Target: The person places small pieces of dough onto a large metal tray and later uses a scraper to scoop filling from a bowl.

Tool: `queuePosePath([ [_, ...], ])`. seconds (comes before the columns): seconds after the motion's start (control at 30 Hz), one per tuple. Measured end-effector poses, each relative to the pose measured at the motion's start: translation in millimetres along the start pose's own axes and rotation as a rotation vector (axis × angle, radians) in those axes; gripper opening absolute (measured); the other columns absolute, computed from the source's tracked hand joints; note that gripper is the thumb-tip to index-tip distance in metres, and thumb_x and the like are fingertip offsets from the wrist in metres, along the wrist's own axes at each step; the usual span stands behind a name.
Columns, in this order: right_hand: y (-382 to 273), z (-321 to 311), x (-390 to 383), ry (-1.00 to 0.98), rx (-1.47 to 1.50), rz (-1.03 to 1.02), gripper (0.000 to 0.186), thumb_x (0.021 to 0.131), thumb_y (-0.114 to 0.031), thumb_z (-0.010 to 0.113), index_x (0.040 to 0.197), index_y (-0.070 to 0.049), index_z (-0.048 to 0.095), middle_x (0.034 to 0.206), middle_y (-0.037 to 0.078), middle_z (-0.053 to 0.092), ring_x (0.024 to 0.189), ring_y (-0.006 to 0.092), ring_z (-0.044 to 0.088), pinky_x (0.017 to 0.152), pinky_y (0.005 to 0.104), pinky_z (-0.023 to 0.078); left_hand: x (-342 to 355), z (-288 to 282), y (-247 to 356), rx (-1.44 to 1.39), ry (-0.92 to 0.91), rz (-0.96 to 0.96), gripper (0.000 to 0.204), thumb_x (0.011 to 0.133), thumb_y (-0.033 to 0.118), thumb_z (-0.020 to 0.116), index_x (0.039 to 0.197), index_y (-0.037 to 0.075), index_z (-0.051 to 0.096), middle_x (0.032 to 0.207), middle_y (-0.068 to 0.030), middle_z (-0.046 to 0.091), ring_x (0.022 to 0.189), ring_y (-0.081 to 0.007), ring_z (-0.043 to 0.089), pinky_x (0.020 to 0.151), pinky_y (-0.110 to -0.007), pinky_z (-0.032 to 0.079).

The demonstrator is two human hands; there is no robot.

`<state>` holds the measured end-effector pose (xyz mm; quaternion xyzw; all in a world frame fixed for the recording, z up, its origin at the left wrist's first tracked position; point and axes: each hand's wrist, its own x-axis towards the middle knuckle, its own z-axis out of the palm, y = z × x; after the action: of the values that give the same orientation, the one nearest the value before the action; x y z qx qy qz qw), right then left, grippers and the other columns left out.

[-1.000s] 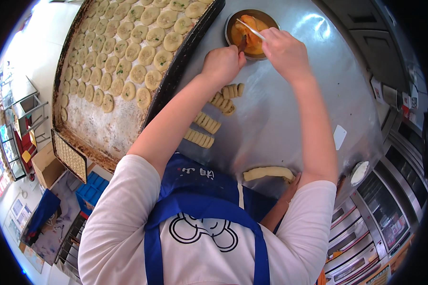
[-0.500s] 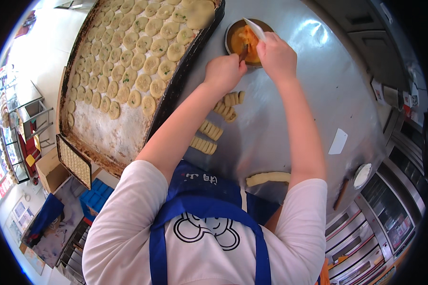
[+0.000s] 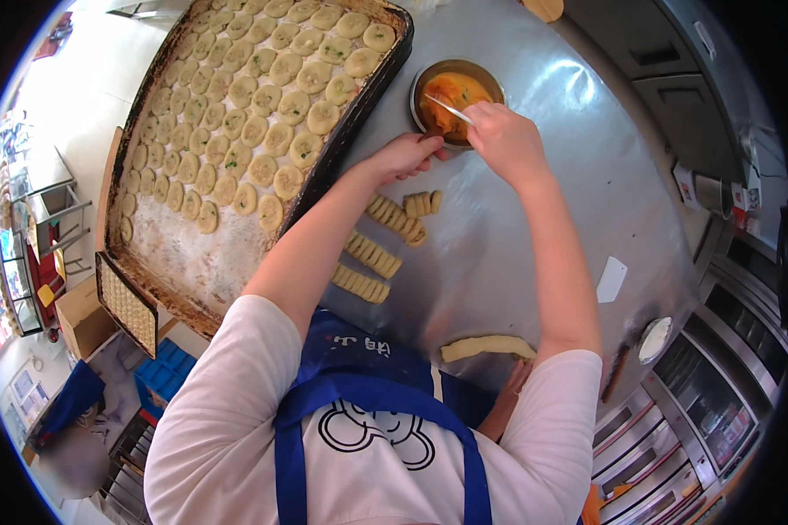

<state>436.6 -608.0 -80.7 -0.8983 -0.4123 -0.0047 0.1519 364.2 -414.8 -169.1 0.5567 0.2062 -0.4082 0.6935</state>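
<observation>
A round metal bowl point(image 3: 458, 66) of thick orange liquid point(image 3: 466, 86), flecked with green, stands on the metal table. My right hand point(image 3: 506, 144) is closed on a thin white scraper point(image 3: 447, 107), seen nearly edge-on, its far end inside the bowl. At the bowl's near-left rim, my left hand point(image 3: 404, 157) is closed round a brown handle point(image 3: 431, 136); whatever is at that handle's end is hidden. Several rows of sliced dough pieces point(image 3: 372, 254) lie nearer me. To the left, a large dark-rimmed tray point(image 3: 193, 271) carries many flat round dough pieces point(image 3: 254, 131).
A dough roll point(image 3: 488, 346) lies at the table's near edge, with another person's hand point(image 3: 510, 395) beside it. On the right are a white plastic card point(image 3: 612, 280) and a dish of white powder point(image 3: 655, 339). A smaller filled tray point(image 3: 127, 306) leans at lower left.
The white scraper has tilted down into the bowl. My left hand has moved slightly down and left, to the rim. Another person's hand has come nearer the dough roll.
</observation>
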Motion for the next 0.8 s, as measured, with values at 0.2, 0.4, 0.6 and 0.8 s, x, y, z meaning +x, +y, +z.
queuePosePath([
  [0.2,1,0,6,-0.028,-0.08,-0.079,0.012,0.08,-0.009,0.066,0.085,-0.007,0.055,0.08,0.005,0.059,0.077,0.0243,0.063,0.062,0.0394,0.053,1,16,-7,0.546,0.337,0.23,0.043,0.097,0.041,0.053,0.094,0.001,0.067,0.072,-0.0093,0.063,0.065,-0.0221,0.06,0.065,-0.036,0.049],
  [0.4,-14,15,6,0.077,-0.155,-0.042,0.011,0.079,-0.013,0.067,0.083,-0.008,0.057,0.081,0.003,0.062,0.077,0.022,0.064,0.059,0.0365,0.056,-19,26,15,0.805,0.456,0.254,0.044,0.096,0.039,0.054,0.091,-0.003,0.065,0.081,-0.0186,0.068,0.081,-0.0339,0.066,0.075,-0.042,0.05],
  [0.6,-17,34,13,0.186,-0.196,0.032,0.006,0.082,-0.013,0.063,0.082,-0.007,0.059,0.081,0.005,0.063,0.075,0.023,0.065,0.059,0.0355,0.056,-30,38,27,0.844,0.532,0.266,0.045,0.096,0.04,0.054,0.091,-0.003,0.067,0.09,-0.0244,0.068,0.09,-0.0404,0.066,0.081,-0.046,0.051],
  [0.8,-25,41,21,0.24,-0.154,0.23,0.009,0.082,-0.015,0.062,0.082,-0.007,0.059,0.082,0.006,0.066,0.075,0.026,0.066,0.06,0.0393,0.056,-25,41,29,0.911,0.611,0.281,0.044,0.095,0.039,0.054,0.087,-0.002,0.067,0.085,-0.023,0.069,0.087,-0.0412,0.066,0.079,-0.047,0.051],
])
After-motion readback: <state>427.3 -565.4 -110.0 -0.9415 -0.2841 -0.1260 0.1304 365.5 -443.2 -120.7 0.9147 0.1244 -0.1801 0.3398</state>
